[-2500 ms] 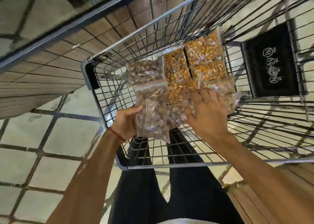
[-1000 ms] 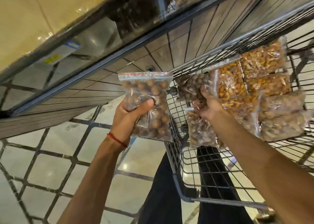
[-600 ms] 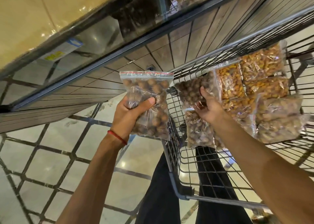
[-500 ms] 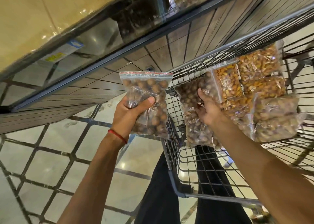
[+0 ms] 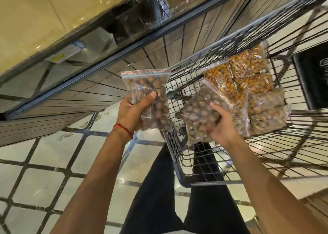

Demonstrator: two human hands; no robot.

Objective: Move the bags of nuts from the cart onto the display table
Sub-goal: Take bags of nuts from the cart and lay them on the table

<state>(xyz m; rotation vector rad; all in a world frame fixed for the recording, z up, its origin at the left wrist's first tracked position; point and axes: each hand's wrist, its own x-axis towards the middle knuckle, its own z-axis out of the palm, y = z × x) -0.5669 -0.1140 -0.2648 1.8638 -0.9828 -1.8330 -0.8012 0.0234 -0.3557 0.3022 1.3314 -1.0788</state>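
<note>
My left hand [image 5: 132,110] grips a clear zip bag of round brown nuts [image 5: 147,84], held upright outside the wire cart's left side. My right hand [image 5: 221,123] holds a second bag of brown nuts [image 5: 197,113] from underneath, lifted inside the cart [image 5: 179,169] near its left wall. Several more bags lie in the cart: orange nuts [image 5: 248,65] at the back and pale brown nuts [image 5: 266,116] on the right. The display table [image 5: 44,20] runs along the upper left, with a yellowish top and a dark front edge.
The table's wood-slat side panel [image 5: 74,98] drops to a tiled floor [image 5: 40,180]. A black plastic flap [image 5: 312,77] with white icons sits at the cart's right end. My dark-trousered legs [image 5: 156,198] stand beside and under the cart.
My right hand has lifted the second bag of brown nuts off the pile and turned it up in the cart. My left hand keeps its bag in the same place.
</note>
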